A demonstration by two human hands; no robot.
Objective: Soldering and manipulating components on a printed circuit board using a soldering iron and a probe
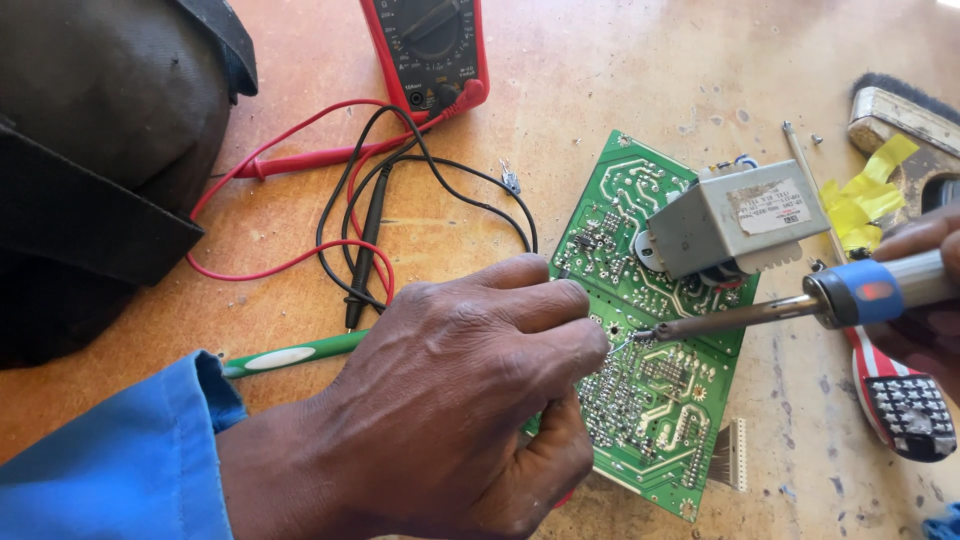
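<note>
A green circuit board [640, 400] lies solder-side up on the wooden bench. On its far end rests a grey metal transformer [735, 220]. My left hand [470, 390] rests on the board's left edge, fingertips pinched on a thin solder wire [620, 346]. My right hand [925, 300] grips a soldering iron [800, 305] with a blue and silver handle. The iron's tip touches the board where the wire ends.
A red multimeter [430, 45] sits at the top, its red and black leads [360, 215] looped over the bench. A dark cloth bag [100, 150] fills the upper left. A green pen [290, 355], yellow tape [860, 195], a brush [905, 115] and a red-edged tool [905, 400] lie around.
</note>
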